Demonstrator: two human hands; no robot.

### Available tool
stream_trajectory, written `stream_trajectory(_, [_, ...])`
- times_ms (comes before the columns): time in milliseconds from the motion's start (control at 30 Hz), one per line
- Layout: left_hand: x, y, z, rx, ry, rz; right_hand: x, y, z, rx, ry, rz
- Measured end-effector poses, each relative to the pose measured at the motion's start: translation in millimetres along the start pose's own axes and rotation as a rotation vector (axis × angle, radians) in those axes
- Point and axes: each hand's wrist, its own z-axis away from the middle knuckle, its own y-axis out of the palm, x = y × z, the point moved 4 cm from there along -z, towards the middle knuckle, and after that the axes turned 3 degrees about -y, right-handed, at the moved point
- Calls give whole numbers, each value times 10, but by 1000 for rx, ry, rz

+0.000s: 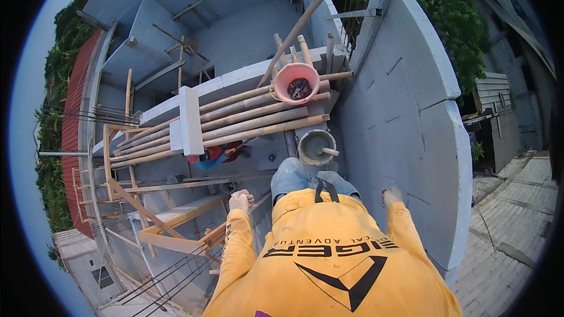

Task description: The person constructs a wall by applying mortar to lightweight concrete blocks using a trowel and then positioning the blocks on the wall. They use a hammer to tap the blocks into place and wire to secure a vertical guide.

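Grip can't be told for left hand (241, 200) or, near the wall (405, 123), right hand (392, 196): palms hidden.

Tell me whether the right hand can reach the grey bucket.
Probably, with a lean: the grey bucket sits just beyond the knees, and nothing visible stands between it and the right hand.

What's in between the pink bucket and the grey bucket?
In the head view, the ends of some bamboo poles lie between the pink bucket and the grey bucket.
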Motion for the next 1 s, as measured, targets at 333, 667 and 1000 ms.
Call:
stream_trajectory(333, [102, 704, -505, 290, 636, -1405, 234, -831, 35, -312, -18, -129])
stream_trajectory(667, [-1217, 1620, -848, 258, 227, -527, -709, 300, 413, -208, 433, -880])
stream_trajectory(1000, [-4089, 4764, 350, 358, 848, -632, -292, 268, 967, -395, 528, -1029])
